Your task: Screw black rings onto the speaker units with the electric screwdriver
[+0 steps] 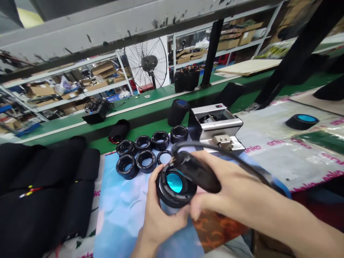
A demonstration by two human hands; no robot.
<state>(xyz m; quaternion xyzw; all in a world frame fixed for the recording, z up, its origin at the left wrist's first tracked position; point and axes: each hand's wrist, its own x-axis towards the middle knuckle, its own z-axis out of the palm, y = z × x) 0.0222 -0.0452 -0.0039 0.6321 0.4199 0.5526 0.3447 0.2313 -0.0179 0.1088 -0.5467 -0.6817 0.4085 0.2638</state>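
My left hand [163, 222] is wrapped round a black ring-shaped lens housing [176, 201], with thumb and fingers on its sides. A shiny blue-cyan lens [174, 182] shows inside the ring, which tilts toward me. In my right hand [215, 179] is a black, rounded hand tool [199, 172] with a dark cable or hose curving off it. The tool's front end hangs over the housing's upper rim; whether they touch, I cannot tell. Just beyond stand several similar black rings [146, 161] in two rows on a blue mat [120, 215].
A metal-and-black box device [220, 125] stands behind my right hand. Black padded cylinders [34, 200] are stacked at left. Another blue-lensed black part [302, 122] lies at right on plastic sheeting [263, 150]. A dark upright cylinder [178, 112], fan [149, 63] and shelves are farther back.
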